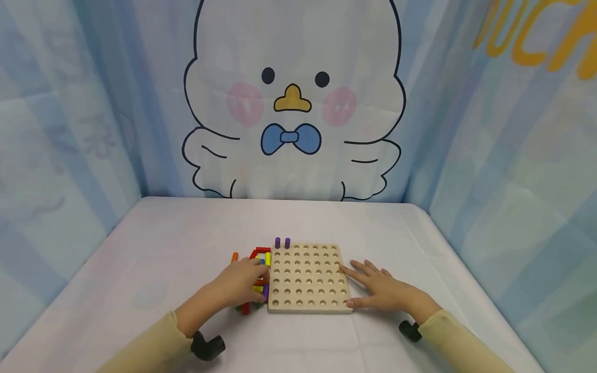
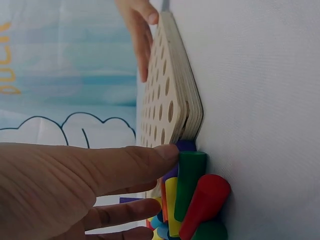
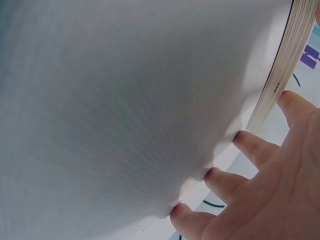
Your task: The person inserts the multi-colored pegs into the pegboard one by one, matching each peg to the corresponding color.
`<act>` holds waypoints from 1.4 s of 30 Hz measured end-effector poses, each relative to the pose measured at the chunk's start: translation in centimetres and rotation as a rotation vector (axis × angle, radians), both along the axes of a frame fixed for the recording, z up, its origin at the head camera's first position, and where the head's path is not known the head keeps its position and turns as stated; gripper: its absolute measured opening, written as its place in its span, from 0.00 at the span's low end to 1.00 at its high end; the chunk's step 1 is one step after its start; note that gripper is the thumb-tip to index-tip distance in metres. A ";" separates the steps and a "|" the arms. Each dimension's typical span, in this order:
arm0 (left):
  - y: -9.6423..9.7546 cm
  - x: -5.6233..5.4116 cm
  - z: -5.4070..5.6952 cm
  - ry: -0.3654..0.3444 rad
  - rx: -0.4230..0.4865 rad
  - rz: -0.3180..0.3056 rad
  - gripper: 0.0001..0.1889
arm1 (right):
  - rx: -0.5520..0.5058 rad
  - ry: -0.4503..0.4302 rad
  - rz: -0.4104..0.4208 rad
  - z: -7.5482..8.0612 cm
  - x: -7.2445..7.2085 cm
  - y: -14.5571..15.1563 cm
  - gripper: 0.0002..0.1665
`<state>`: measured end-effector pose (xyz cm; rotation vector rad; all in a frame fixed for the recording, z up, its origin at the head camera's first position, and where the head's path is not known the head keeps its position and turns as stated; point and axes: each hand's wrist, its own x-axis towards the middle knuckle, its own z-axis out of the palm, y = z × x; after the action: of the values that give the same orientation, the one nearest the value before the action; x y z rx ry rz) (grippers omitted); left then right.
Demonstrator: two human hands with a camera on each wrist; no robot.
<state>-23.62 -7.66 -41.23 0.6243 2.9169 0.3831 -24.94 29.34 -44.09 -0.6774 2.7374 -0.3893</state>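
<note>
A square wooden pegboard (image 1: 310, 310) with rows of round holes lies on the table. Two purple pegs (image 1: 287, 242) stand upright in its far left corner. Along its left side, my left hand (image 1: 240, 282) rests over a heap of coloured pegs, fingers relaxed, the thumb tip by the board's corner. Below that thumb, the left wrist view shows a green peg (image 2: 191, 180) and a red peg (image 2: 207, 200); others are partly hidden by the hand. My right hand (image 1: 380, 290) has its fingers spread, with thumb and index finger touching the board's right edge and other fingertips on the cloth.
A white cloth covers the table (image 1: 186, 228). Behind it hangs a curtain (image 1: 294, 171) printed with a cartoon duck, and more curtain encloses both sides. Dark wrist-worn pieces show below each sleeve, one by the left wrist (image 1: 207, 347).
</note>
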 end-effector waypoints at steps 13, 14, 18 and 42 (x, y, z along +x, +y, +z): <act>0.0 -0.9 -0.6 -0.022 0.020 0.022 0.20 | 0.013 -0.005 0.006 -0.1 -0.1 -0.1 0.53; 0.1 -1.0 -0.6 -0.023 0.015 0.026 0.21 | 0.010 -0.006 0.006 0.0 -0.1 -0.1 0.53; 0.2 -1.1 -0.7 -0.021 0.001 0.038 0.20 | 0.010 -0.008 0.008 0.1 0.0 -0.1 0.53; 0.4 -0.2 -0.7 -0.002 0.027 -0.001 0.19 | 0.017 0.003 0.007 -0.2 -0.3 0.0 0.53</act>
<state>-23.82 -7.25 -41.89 0.6286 2.9145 0.4226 -25.24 29.35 -44.30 -0.6838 2.7374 -0.3636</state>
